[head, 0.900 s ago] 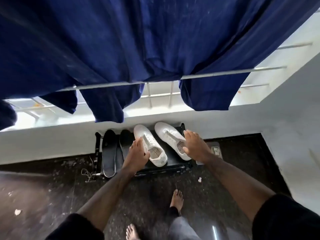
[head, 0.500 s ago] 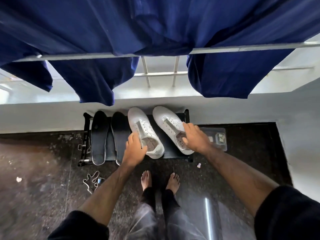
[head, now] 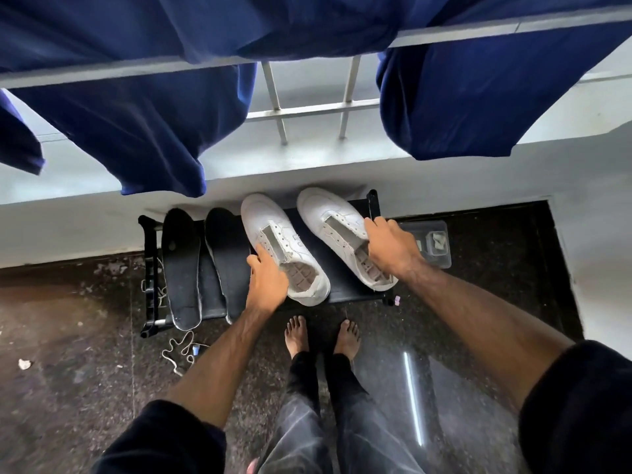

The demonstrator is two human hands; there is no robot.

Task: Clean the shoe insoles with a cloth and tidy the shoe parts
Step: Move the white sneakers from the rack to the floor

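Where each grip rests, one shoe.

A dark speckled stone floor fills the lower frame; above it, a white wall, grey metal railing and hanging navy cloths.

Two white shoes with pale grey grid-patterned insides rest on a black rack, beside two black insoles edged in pale grey. Dark blue cloth hangs over a grey rail above a white ledge. The floor is dark speckled stone with brownish patches at left; the trousers are dark grey and the sleeves black.
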